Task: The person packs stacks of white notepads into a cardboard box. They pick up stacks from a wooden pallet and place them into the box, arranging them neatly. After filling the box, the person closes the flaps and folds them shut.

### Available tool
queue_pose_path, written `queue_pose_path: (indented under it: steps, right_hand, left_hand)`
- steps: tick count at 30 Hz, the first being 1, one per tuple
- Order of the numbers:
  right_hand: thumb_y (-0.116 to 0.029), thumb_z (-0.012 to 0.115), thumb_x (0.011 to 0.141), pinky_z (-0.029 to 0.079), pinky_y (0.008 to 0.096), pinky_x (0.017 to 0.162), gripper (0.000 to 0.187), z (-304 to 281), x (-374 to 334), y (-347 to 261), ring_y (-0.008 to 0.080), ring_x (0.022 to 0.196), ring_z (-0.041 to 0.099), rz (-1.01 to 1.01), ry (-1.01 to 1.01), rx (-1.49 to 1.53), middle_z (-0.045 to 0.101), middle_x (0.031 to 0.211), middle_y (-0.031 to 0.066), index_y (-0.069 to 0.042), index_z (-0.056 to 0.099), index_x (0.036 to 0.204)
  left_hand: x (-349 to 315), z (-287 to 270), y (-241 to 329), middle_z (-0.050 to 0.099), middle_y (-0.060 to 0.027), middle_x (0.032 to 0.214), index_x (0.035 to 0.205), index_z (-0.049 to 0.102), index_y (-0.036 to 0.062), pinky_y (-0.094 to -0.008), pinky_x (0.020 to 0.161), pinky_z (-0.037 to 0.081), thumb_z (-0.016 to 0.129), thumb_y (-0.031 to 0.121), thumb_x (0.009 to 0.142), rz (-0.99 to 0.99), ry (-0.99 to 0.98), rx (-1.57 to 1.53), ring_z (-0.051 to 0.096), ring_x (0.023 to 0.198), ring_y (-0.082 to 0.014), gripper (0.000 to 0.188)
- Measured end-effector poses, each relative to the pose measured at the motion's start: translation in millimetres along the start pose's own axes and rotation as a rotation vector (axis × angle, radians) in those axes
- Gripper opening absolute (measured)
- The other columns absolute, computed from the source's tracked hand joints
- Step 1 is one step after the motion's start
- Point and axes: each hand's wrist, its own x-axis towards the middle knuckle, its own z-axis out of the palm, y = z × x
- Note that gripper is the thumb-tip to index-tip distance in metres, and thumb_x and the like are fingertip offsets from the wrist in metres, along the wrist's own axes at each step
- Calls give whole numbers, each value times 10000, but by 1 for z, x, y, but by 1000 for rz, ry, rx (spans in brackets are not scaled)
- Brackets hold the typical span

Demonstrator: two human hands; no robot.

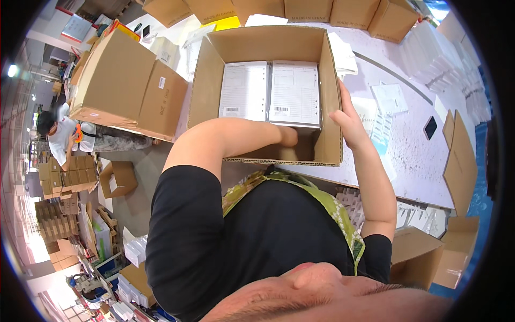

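An open cardboard box (pixel 271 44) stands in front of me on the table. Inside, two stacks of white hole-punched printed sheets lie side by side, a left stack (pixel 244 88) and a right stack (pixel 294 91), each with a barcode on top. My left hand (pixel 288 137) reaches down into the box's near part, beside the near edge of the right stack. Its fingers are hidden, so whether it holds anything does not show. My right hand (pixel 348 115) grips the box's right wall, fingers along the outside and thumb at the rim.
A closed carton (pixel 115 80) stands to the left, and several cartons (pixel 348 12) line the table's far edge. Loose papers (pixel 389 99), a phone (pixel 430 127) and tall white stacks (pixel 432 53) lie on the right. Another person (pixel 64 134) works at the far left.
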Motion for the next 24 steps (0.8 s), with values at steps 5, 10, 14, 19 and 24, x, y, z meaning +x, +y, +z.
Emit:
queue_pose_path:
  steps: [5,10,14,19,24]
  right_hand:
    - [-73,502,752,129,356,1203,889,7,1,-3,293,1502,148,17,7,-7,198,1601,201,40,129,1552]
    - [-75,507,751,129,356,1202,893,5,3,-3,292,1503,144,29,0,34,194,1602,202,37,129,1553]
    - [-76,506,752,124,358,1204,897,2,5,-5,290,1501,145,23,1,32,193,1600,203,36,121,1554]
    - [-67,495,755,119,365,1206,894,6,4,5,290,1499,149,6,-14,11,198,1593,208,45,106,1552]
    - [-59,482,764,118,378,1207,873,7,5,4,300,1496,152,-10,-29,-36,199,1587,222,60,107,1544]
  left_hand:
    - [-20,-3,-1,510,-225,1417,1420,479,46,-439,1102,370,498,234,928,64,22,-301,482,1315,-362,527]
    - [-40,-22,5,505,-223,1425,1432,469,44,-432,1106,366,506,220,918,68,13,-493,472,1326,-358,545]
    - [-80,-62,27,488,-224,1442,1442,463,44,-414,1111,360,509,195,904,2,-44,-483,456,1340,-349,561]
    - [-51,-42,4,485,-226,1443,1460,444,52,-410,1112,357,485,170,910,-49,55,-242,454,1344,-349,564]
    - [-54,-36,8,487,-235,1435,1469,433,60,-416,1110,358,465,176,927,-70,85,-264,467,1331,-358,555]
